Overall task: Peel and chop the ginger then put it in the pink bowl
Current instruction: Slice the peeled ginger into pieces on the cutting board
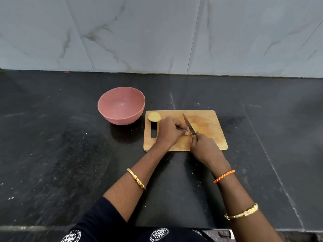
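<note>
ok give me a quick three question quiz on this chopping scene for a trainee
1. True or false: the round pink plastic bowl already holds chopped ginger.
2. Which hand grips the steel-bladed knife? A) left B) right
3. Where does the spare yellow ginger piece lie on the rectangular wooden chopping board?

Key
1. False; nothing shows inside it.
2. B; the right hand grips the knife while the left hand holds the ginger being cut.
3. At the far left corner, above the handle slot.

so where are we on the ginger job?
Midway. Done: one cut ginger piece lies at the board's far-left corner. In hand: right hand holds the knife over ginger steadied by the left hand. Left: finish chopping; pink bowl looks empty.
</note>
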